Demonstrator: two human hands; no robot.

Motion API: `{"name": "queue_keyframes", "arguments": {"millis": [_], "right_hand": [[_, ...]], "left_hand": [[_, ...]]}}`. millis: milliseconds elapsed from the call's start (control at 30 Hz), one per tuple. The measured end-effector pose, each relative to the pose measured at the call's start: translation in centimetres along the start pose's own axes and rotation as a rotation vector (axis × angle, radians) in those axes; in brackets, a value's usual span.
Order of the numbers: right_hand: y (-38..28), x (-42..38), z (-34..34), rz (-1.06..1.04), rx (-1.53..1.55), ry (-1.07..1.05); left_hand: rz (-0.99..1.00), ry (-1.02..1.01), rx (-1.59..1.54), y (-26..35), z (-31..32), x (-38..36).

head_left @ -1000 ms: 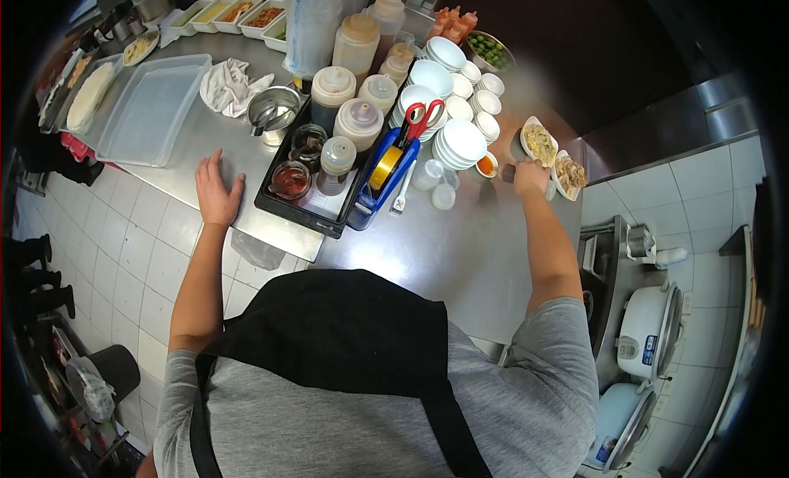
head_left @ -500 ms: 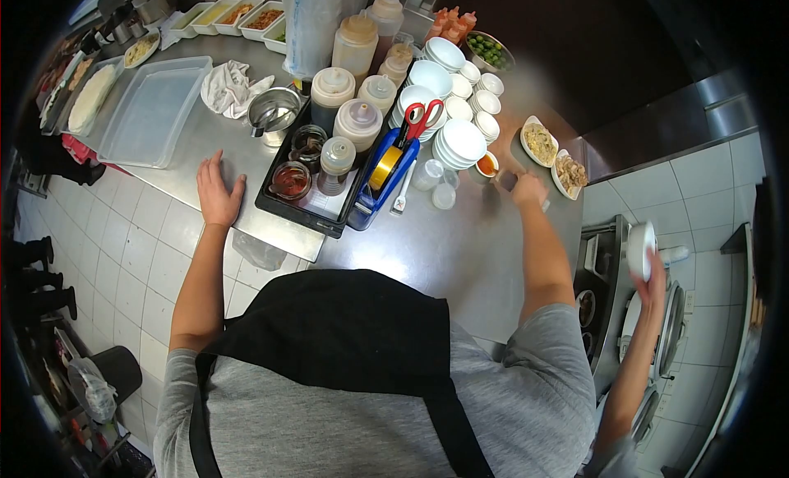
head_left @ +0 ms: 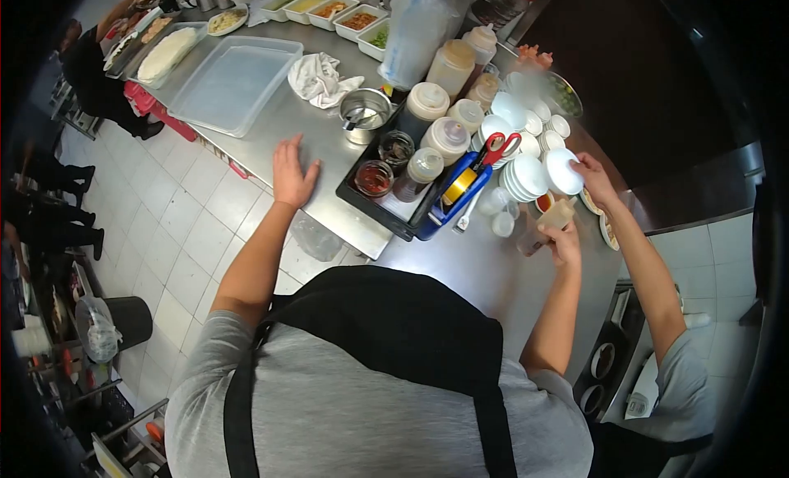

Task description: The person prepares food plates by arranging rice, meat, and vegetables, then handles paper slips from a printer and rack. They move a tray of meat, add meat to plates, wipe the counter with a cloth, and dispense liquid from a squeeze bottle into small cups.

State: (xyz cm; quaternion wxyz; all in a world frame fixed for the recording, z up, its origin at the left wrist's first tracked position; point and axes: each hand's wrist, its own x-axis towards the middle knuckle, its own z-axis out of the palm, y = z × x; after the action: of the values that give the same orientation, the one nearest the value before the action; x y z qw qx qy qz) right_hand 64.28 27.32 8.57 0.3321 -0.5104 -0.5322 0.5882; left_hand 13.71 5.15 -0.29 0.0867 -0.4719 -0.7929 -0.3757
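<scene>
My left hand [head_left: 294, 172] rests flat on the steel counter [head_left: 255, 170] near its front edge, fingers spread, holding nothing. My right hand [head_left: 564, 241] is closed around a small translucent bottle [head_left: 534, 238] with a tan end, tilted above the counter; its exact kind is partly hidden by my fingers. Just beyond it sits a small cup of orange-red sauce [head_left: 544, 202]. Clear plastic cups [head_left: 503, 224] stand to its left. Another person's hand [head_left: 595, 180] reaches in from the right with a white bowl [head_left: 564, 171], beside the stacked white bowls [head_left: 526, 177].
A black tray [head_left: 374, 212] with squeeze bottles and jars stands between my hands, with a blue tape dispenser [head_left: 448, 194] and red-handled scissors [head_left: 498, 149] at its right. A metal pot [head_left: 366, 112], a crumpled cloth [head_left: 322, 79] and a plastic lid [head_left: 238, 83] lie further left.
My right hand has drawn back from the sauce cup, and the bottle now shows clearly. The other person's hand has brought the white bowl over to the stacks. The whole view has shifted.
</scene>
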Motion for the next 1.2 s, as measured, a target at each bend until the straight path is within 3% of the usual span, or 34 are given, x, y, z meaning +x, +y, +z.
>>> {"name": "queue_keyframes", "arguments": {"millis": [133, 233, 300, 333, 433, 533, 600, 700, 800, 933, 1067, 1133, 1200], "right_hand": [[-5.1, -4.9, 6.8, -0.037, -0.035, -0.476], [-8.8, -8.0, 13.1, -0.146, 0.016, -0.690], [-11.4, -9.4, 18.0, -0.307, 0.055, -0.779], [-12.2, -9.6, 20.3, -0.400, 0.012, -0.787], [-12.6, -9.7, 27.4, -0.664, -0.187, -0.744], [-10.8, -10.1, 33.2, -0.827, -0.343, -0.639], [-9.8, -10.3, 34.8, -0.895, -0.245, -0.583], [-10.2, -10.0, 33.2, -1.063, -0.274, -0.419], [-11.3, -9.3, 28.7, -0.899, -0.298, -0.431], [-11.7, -8.7, 22.7, -0.894, -0.326, -0.175], [-9.5, -7.4, 17.8, -0.723, -0.152, -0.052], [-9.2, -7.3, 16.4, -0.708, -0.152, 0.028], [-9.5, -6.9, 15.6, -0.713, -0.157, 0.041]], "left_hand": [[0.011, -0.006, -0.114, -0.1, -0.8, 0.1], [-0.062, -0.059, -0.405, 1.7, -2.8, -0.3], [0.000, -0.153, -0.723, 4.5, -5.4, -0.8], [0.029, -0.209, -0.881, 6.1, -6.9, -1.1], [0.212, -0.242, -0.813, 11.3, -11.7, -0.9], [0.156, -0.160, -0.426, 10.1, -11.7, -1.3], [0.054, -0.104, -0.487, 9.0, -10.8, -1.1], [-0.060, -0.102, -0.563, 7.7, -9.2, -0.6], [-0.127, -0.129, -0.515, 6.0, -5.9, -0.4], [-0.198, -0.178, -0.519, 5.8, -2.2, 0.6], [-0.162, -0.204, -0.504, 5.3, 0.1, 1.1], [-0.112, -0.197, -0.609, 4.9, 0.5, 1.3], [-0.067, -0.281, -0.508, 4.0, -0.4, 1.2]]}}
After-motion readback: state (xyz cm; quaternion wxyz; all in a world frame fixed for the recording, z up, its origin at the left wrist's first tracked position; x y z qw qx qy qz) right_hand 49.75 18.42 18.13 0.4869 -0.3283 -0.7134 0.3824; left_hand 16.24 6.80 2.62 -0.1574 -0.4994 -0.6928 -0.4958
